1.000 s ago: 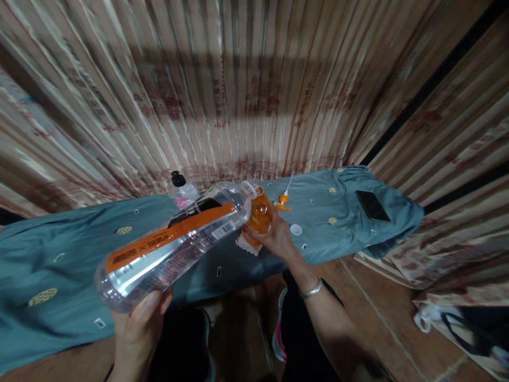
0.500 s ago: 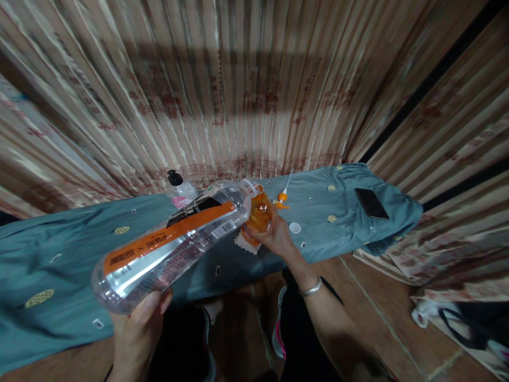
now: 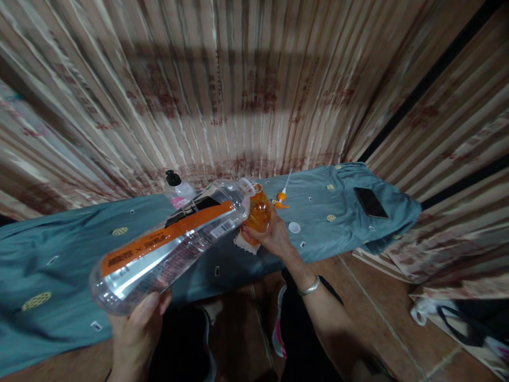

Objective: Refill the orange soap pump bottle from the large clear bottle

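Note:
A large clear bottle (image 3: 170, 241) with an orange label lies tilted across the view, its mouth at the upper right. My left hand (image 3: 139, 323) is closed around its base from below. The bottle's mouth rests at the opening of a small orange bottle (image 3: 258, 212). Round that orange bottle my right hand (image 3: 274, 233) is closed, and a silver bracelet is on the wrist. Beneath it lies a whitish piece of paper (image 3: 246, 244). An orange pump top (image 3: 281, 198) with its tube and a white round cap (image 3: 294, 227) lie to the right.
A clear bottle with a black top (image 3: 178, 188) stands behind the large bottle. A dark phone (image 3: 370, 202) lies on the teal cloth (image 3: 334, 233) at the right. Striped curtains (image 3: 254, 95) hang behind and at the right. A bag (image 3: 469, 323) is on the floor.
The view has shifted very slightly, moving the things a little to the left. Both hands keep their holds, and the two bottles stay mouth to mouth.

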`<state>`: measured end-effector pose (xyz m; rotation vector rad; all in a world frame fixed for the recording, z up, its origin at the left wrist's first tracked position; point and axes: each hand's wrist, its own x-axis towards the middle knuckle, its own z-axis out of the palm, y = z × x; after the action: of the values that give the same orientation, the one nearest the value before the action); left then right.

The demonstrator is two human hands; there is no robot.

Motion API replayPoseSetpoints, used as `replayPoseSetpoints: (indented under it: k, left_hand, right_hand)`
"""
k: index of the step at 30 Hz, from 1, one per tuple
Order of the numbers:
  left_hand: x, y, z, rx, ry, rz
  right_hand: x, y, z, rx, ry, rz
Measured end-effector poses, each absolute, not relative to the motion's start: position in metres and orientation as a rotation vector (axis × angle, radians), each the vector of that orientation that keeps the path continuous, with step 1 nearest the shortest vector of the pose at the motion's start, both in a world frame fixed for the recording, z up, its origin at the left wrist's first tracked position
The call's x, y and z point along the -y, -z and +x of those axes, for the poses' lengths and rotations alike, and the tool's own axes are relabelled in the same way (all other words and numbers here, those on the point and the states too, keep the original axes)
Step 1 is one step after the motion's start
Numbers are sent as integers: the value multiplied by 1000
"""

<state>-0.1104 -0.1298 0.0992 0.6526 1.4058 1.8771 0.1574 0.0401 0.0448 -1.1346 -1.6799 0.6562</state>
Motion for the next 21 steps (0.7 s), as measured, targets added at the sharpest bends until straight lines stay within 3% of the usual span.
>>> replayPoseSetpoints:
  k: [21]
  left_hand:
    - [124,-102,-108,-1363,-1865,802]
  right_hand:
    - [-39,-47,152,1652,-687,-1114]
